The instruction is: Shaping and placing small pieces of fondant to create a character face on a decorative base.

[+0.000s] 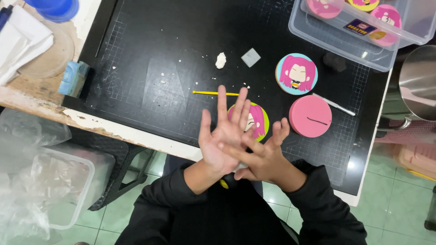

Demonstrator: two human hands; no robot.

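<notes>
left hand [221,136] and right hand [260,154] pressed palm to palm, fingers spread, over the mat's near edge; can't tell what, if anything, is between them. green-rimmed pink-haired face disc [258,119] just behind them, partly hidden. plain pink disc [310,116] and blue-rimmed face disc [296,73] toward the right edge. clear tub [338,38] at the far right corner, dark rectangular label with a yellow patch.

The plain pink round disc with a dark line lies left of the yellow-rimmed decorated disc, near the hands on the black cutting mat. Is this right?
Not quite. The head view shows the plain pink round disc lying right of the yellow-rimmed decorated disc, not left. The rest holds: both lie on the black cutting mat, near the left hand and right hand.
</notes>
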